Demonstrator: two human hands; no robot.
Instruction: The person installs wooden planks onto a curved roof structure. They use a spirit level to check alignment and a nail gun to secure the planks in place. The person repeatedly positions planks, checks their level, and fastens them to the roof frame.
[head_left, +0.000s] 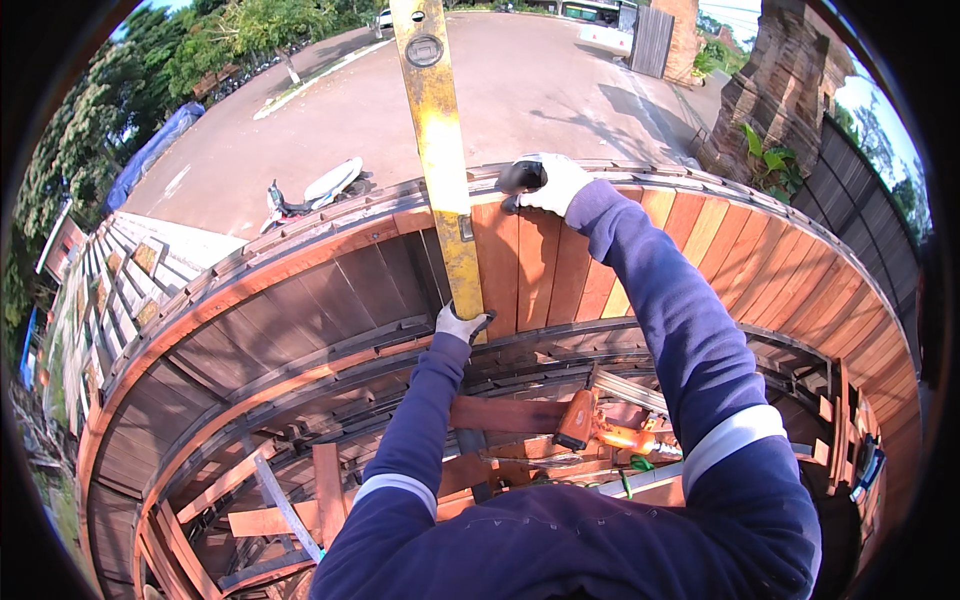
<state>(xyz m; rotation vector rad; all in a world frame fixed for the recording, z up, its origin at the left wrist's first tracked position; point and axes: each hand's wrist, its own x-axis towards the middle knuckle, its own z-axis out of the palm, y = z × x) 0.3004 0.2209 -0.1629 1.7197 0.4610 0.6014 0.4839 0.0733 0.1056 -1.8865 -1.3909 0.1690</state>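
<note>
A long, scuffed yellow spirit level (447,150) stands nearly upright against the inner face of the curved plank wall, its upper end rising past the rim. My left hand (463,323), in a white glove with dark fingers, grips its lower end. At the top of the wall, just right of the level, is my right hand (548,186), also gloved. Its dark-coated fingers are curled near the plank tops, and what they hold, if anything, is unclear. Reddish wood planks (540,260) line the wall beside the level; to its left, the cladding (330,290) is darker.
Below my arms, an orange cordless drill (600,425) lies among timber pieces (330,490) and curved ledges. A metal bar (285,500) slants at lower left. Beyond the rim are a parked scooter (315,190), a paved yard (330,110) and a rough stone-like column (770,90).
</note>
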